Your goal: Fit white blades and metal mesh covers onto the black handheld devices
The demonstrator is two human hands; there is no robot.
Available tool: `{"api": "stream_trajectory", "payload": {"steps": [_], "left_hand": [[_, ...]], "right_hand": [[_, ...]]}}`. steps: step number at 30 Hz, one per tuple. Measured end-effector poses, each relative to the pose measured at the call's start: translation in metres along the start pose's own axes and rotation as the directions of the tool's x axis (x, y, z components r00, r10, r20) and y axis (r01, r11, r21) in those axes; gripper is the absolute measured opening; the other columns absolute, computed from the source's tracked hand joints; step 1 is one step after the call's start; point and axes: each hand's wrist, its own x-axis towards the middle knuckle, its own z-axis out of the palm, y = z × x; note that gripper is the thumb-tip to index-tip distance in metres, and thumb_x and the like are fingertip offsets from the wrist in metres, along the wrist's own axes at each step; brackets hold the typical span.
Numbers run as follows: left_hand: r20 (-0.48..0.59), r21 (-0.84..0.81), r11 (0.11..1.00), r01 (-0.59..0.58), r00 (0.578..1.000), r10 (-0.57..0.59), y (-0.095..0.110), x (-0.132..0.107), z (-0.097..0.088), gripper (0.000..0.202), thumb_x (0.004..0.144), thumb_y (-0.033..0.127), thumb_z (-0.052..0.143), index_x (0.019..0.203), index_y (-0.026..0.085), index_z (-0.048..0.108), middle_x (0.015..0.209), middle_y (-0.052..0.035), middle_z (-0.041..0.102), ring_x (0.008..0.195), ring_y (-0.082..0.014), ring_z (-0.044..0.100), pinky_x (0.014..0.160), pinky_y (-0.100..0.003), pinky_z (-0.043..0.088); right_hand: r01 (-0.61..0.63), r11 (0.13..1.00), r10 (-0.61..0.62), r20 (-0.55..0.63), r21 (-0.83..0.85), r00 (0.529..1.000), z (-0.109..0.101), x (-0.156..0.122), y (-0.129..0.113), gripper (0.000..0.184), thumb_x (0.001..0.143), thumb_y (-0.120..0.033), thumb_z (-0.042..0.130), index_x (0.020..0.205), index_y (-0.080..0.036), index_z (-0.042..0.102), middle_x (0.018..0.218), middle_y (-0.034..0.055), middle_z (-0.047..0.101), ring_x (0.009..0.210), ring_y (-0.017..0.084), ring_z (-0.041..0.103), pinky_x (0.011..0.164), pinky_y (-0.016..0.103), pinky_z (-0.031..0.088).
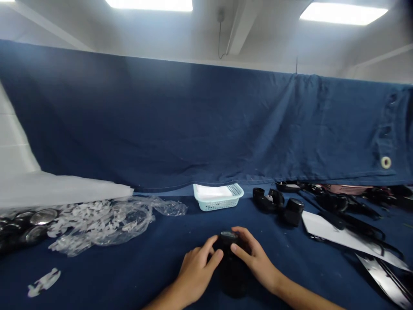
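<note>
A black cylindrical part (pixel 232 275) with a glossy round top stands on the blue cloth, low in the middle of the head view. My left hand (pixel 198 269) grips its left side near the top, thumb and fingers curved against it. From the right, my right hand (pixel 253 258) closes round the same upper portion, its thumb in front and its fingers behind. Dark shading hides the part's lower details, so I cannot tell exactly what it is.
Beyond the hands sits a pale blue basket (pixel 219 206) with white sheets inside. Clear plastic bags (pixel 129 219) of small white pieces lie left, beside round black parts (pixel 24 230). A similar black part (pixel 293 212) stands right, near a white board (pixel 342 237). A blue curtain (pixel 180 125) hangs behind.
</note>
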Motion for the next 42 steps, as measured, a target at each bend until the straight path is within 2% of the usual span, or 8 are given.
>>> {"api": "stream_trajectory", "payload": {"steps": [10, 16, 21, 25, 27, 30, 36, 42], "left_hand": [[-0.017, -0.026, 1.0, -0.006, 1.0, 0.006, -0.017, 0.004, 0.005, 0.047, 0.091, 0.05, 0.042, 0.132, 0.027, 0.05, 0.096, -0.001, 0.071, 0.091, -0.0227, 0.065, 0.079, -0.031, 0.042], [-0.038, -0.106, 0.994, 0.022, 0.999, -0.026, -0.025, 0.011, 0.007, 0.042, 0.09, 0.048, 0.043, 0.126, 0.029, 0.053, 0.085, 0.0007, 0.069, 0.086, -0.0213, 0.065, 0.074, -0.029, 0.043], [-0.042, -0.204, 0.978, 0.041, 0.998, -0.051, -0.031, 0.017, 0.008, 0.042, 0.09, 0.048, 0.042, 0.122, 0.025, 0.054, 0.076, -0.0006, 0.067, 0.082, -0.0212, 0.066, 0.069, -0.027, 0.043], [-0.041, -0.281, 0.959, 0.046, 0.997, -0.06, -0.035, 0.022, 0.011, 0.04, 0.088, 0.049, 0.041, 0.112, 0.023, 0.059, 0.06, 0.0017, 0.059, 0.066, -0.0204, 0.063, 0.061, -0.027, 0.041], [-0.043, -0.312, 0.949, 0.049, 0.997, -0.066, -0.036, 0.024, 0.011, 0.039, 0.087, 0.051, 0.042, 0.106, 0.022, 0.061, 0.055, 0.003, 0.054, 0.058, -0.0195, 0.059, 0.057, -0.027, 0.039], [-0.047, -0.366, 0.929, 0.059, 0.996, -0.082, -0.035, 0.026, 0.011, 0.043, 0.084, 0.056, 0.044, 0.102, 0.021, 0.061, 0.054, 0.0045, 0.05, 0.051, -0.0175, 0.053, 0.053, -0.026, 0.037], [-0.073, -0.47, 0.88, 0.07, 0.99, -0.118, -0.028, 0.026, 0.006, 0.056, 0.078, 0.064, 0.049, 0.11, 0.018, 0.054, 0.052, 0.0095, 0.038, 0.047, -0.0135, 0.041, 0.049, -0.024, 0.031], [-0.116, -0.459, 0.885, 0.08, 0.982, -0.149, -0.031, 0.02, 0.005, 0.037, 0.087, 0.054, 0.054, 0.08, 0.018, 0.055, 0.052, 0.0095, 0.037, 0.046, -0.0087, 0.038, 0.048, -0.022, 0.03]], "right_hand": [[-0.029, 0.994, 0.018, -0.107, -0.105, 0.994, 0.01, 0.003, 0.007, 0.053, 0.083, -0.043, 0.066, 0.129, -0.026, 0.045, 0.123, 0.0077, 0.06, 0.118, 0.025, 0.056, 0.102, 0.041, 0.044], [-0.028, 0.983, -0.012, -0.218, -0.179, 0.976, 0.013, 0.003, 0.008, 0.05, 0.077, -0.039, 0.074, 0.121, -0.025, 0.056, 0.118, 0.0073, 0.065, 0.112, 0.027, 0.058, 0.098, 0.041, 0.042], [-0.06, 0.981, -0.023, -0.413, -0.186, 0.911, 0.006, 0.005, 0.012, 0.041, 0.083, -0.045, 0.065, 0.117, -0.023, 0.058, 0.115, 0.0061, 0.064, 0.111, 0.026, 0.056, 0.094, 0.037, 0.042], [-0.124, 0.986, 0.044, -0.542, -0.112, 0.839, -0.004, 0.009, 0.026, 0.03, 0.095, -0.045, 0.049, 0.097, -0.017, 0.059, 0.082, 0.0003, 0.061, 0.073, 0.015, 0.059, 0.066, 0.029, 0.048], [-0.149, 0.986, 0.084, -0.536, -0.08, 0.84, -0.006, 0.011, 0.031, 0.031, 0.095, -0.041, 0.051, 0.082, -0.014, 0.058, 0.066, -0.0044, 0.054, 0.055, 0.01, 0.052, 0.055, 0.024, 0.045], [-0.17, 0.984, 0.129, -0.466, -0.046, 0.875, -0.005, 0.013, 0.032, 0.033, 0.095, -0.038, 0.055, 0.072, -0.013, 0.057, 0.058, -0.0071, 0.05, 0.047, 0.006, 0.047, 0.048, 0.02, 0.043], [-0.203, 0.979, 0.192, -0.395, 0.014, 0.898, -0.008, 0.013, 0.03, 0.029, 0.095, -0.037, 0.055, 0.079, -0.012, 0.06, 0.066, -0.0047, 0.056, 0.052, 0.007, 0.053, 0.05, 0.02, 0.047], [-0.277, 0.959, 0.282, -0.372, 0.069, 0.884, -0.016, 0.01, 0.038, 0.024, 0.095, -0.035, 0.056, 0.095, -0.012, 0.062, 0.083, 0.0002, 0.063, 0.065, 0.011, 0.061, 0.059, 0.025, 0.053]]}}
